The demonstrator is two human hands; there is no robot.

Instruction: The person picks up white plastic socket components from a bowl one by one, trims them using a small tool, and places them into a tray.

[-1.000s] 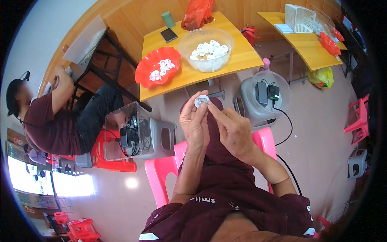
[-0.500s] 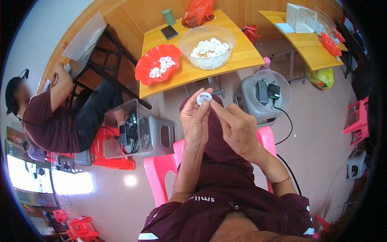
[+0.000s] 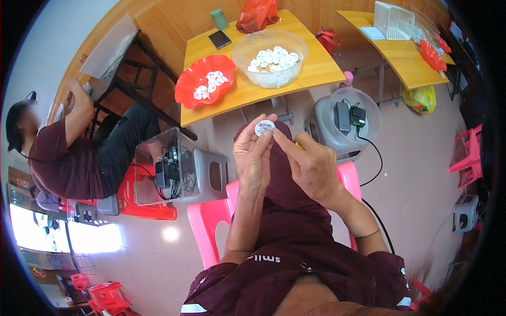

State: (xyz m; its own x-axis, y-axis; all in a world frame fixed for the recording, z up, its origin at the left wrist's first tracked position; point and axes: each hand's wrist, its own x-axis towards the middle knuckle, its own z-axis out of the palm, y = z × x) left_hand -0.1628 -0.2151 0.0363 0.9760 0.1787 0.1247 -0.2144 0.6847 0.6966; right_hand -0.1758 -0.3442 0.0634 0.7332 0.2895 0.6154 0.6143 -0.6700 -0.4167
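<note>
Both hands have barely moved. Left hand fingers pinch the small round white plastic cap; right hand fingers touch its 4 o'clock side. Best hold it steady.

Two bare hands show at the centre, the left hand and the right hand, and between their fingertips sits one small white round part. Two bowls stand on the near wooden table: one red bowl and one clear bowl, each with many white parts, too small to count. Two wooden tables appear in all. One phone, one green cup, one white basket and one other person are visible
</note>
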